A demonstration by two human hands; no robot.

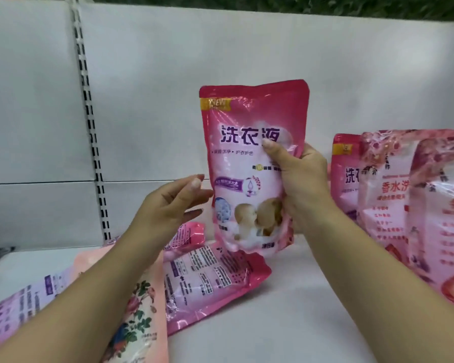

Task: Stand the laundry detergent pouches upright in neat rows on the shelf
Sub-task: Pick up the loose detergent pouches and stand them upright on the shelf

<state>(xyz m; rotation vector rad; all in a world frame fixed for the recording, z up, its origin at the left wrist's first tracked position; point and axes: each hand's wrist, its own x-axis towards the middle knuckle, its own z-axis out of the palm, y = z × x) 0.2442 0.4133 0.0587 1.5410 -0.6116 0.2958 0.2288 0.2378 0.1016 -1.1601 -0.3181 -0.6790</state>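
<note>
My right hand (300, 189) grips a pink detergent pouch (249, 142) by its right edge and holds it upright above the white shelf (286, 310), front label facing me. Just left of that pouch my left hand (168, 205) hovers with relaxed fingers, holding nothing. A pink pouch (210, 279) lies flat below, back side up, and a peach floral pouch (139, 310) lies under my left forearm. At the right, a pink pouch (345, 179) stands behind pale pink pouches (404, 205) that stand upright.
Another pink pouch (16, 310) lies flat at the lower left. A slotted upright rail (89, 121) runs down the white back panel (220, 48). Bare shelf surface shows between the lying and standing pouches.
</note>
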